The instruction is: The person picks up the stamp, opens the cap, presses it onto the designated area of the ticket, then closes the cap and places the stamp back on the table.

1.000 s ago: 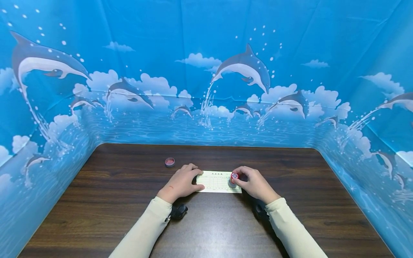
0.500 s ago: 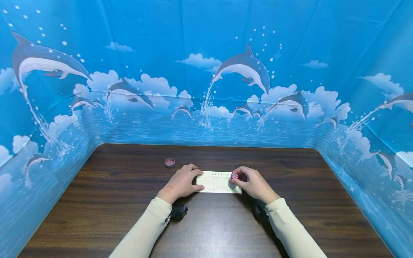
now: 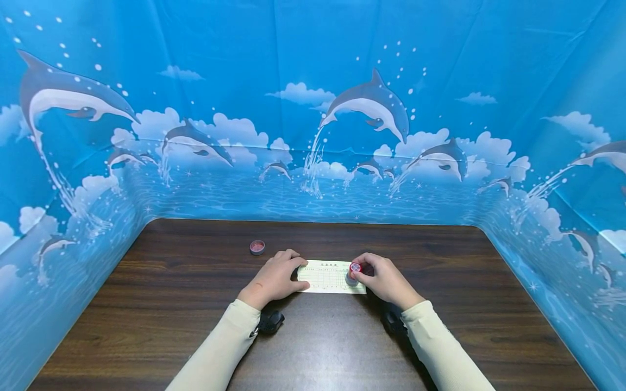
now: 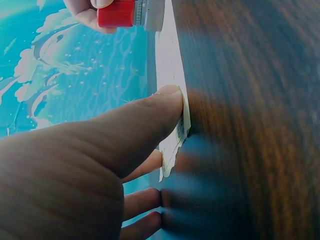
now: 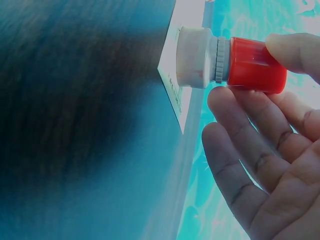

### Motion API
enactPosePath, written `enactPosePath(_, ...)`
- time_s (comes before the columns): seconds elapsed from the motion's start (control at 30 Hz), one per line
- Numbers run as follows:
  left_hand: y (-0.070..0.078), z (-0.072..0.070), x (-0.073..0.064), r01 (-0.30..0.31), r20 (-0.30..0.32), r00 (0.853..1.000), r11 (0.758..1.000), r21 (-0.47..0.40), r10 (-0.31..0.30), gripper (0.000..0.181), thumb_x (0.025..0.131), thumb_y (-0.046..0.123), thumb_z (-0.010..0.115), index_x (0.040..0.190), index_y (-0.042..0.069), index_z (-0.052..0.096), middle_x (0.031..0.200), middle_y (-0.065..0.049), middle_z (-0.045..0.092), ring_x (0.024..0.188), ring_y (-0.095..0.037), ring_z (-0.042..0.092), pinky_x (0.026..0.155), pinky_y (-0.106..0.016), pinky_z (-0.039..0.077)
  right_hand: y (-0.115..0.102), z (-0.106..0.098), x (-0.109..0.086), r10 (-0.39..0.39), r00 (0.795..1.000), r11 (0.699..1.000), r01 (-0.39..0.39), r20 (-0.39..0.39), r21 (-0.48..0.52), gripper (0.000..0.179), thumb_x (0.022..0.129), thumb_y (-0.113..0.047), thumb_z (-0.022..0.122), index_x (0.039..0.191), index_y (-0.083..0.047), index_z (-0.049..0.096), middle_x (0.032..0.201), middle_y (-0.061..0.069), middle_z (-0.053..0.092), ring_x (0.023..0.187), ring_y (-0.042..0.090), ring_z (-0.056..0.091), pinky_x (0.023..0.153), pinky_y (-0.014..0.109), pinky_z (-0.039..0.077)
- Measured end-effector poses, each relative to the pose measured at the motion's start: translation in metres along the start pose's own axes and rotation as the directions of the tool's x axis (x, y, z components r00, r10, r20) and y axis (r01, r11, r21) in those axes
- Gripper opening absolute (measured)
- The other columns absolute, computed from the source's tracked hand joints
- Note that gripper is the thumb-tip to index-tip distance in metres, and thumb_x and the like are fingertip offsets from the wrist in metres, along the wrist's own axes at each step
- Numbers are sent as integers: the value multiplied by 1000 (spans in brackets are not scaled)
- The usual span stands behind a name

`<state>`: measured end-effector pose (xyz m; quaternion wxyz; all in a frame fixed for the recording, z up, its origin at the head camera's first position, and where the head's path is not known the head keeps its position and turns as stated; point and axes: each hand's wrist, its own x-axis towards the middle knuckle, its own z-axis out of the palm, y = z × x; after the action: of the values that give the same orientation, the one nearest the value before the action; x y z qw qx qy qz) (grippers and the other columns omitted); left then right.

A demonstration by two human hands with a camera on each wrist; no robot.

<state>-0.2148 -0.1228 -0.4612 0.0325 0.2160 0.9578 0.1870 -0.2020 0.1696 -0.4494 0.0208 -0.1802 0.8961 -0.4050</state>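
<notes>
A pale form slip [image 3: 326, 278] with printed green lines lies on the brown table. On its right end stands a round stamp, whose red handle [image 5: 255, 65] sits above a translucent grey base [image 5: 194, 57]. My right hand [image 3: 386, 278] pinches the handle between thumb and fingertips, the base flat against the slip. At the left end, my left hand [image 3: 275, 278] holds the slip down with its thumb and spread fingers; that edge looks torn in the left wrist view. The stamp's face is hidden beneath it.
A small round cap [image 3: 257, 247], pinkish inside, lies behind my left hand. The wood-grain table [image 3: 195, 271] is bordered by a blue dolphin-print curtain [image 3: 303, 108] at the back and sides. Black wrist devices [image 3: 270, 322] hang under both wrists.
</notes>
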Motion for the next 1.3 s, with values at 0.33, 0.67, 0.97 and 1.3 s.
enactPosePath(0.33,0,-2,-1,4,10,1000,1000,-3,-4,55,91,45,79,137,17,67,141,-10,57,132,-33,51,110,-52,44,-2,0,-1,4,1000,1000,-4,4,11,10,96,-12,75,105,-11,72,92,-5,71,81,9,64,73,27,54)
enactPosePath(0.67,1,-1,0,5,16,1000,1000,5,-5,55,92,45,79,138,18,67,141,-9,57,132,-32,52,110,-51,44,-2,0,-1,19,1000,1000,-19,3,1,10,96,-12,75,105,-11,72,93,-5,70,81,9,64,74,27,55)
enactPosePath(0.97,1,-1,-1,12,19,1000,1000,0,-12,56,91,47,79,138,19,66,141,-8,57,133,-32,51,111,-51,43,-2,0,-1,24,1000,1000,-24,12,15,10,96,-12,75,105,-11,71,93,-4,70,81,10,64,73,27,54)
enactPosePath(1.3,1,-3,-1,3,16,1000,1000,5,-3,55,91,45,79,137,18,67,140,-9,57,132,-32,52,110,-51,44,-2,-1,0,25,1000,1000,-25,9,10,10,96,-12,75,106,-11,71,93,-4,69,82,10,63,73,28,54)
